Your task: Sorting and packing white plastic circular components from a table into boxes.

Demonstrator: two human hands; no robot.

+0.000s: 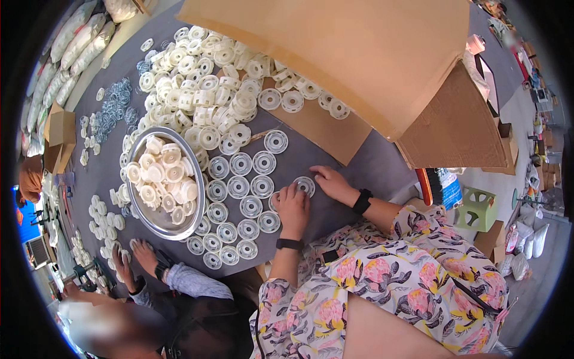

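Note:
Round white plastic discs with ringed faces lie flat in several rows on the grey tabletop. My left hand rests over the right end of the rows, fingers pointing away from me and partly covering one disc. Just beyond its fingertips, between my two hands, is a single disc. To the right of that disc is my right hand, its fingers stretched out and nothing seen in them. Beside the rows stands an oval metal bowl of smaller off-white plastic parts.
A large heap of white plastic rings covers the far table, with small metal springs to its left. A big cardboard box overhangs the far right. At lower left a co-worker's hands touch other white parts. A green stool stands right.

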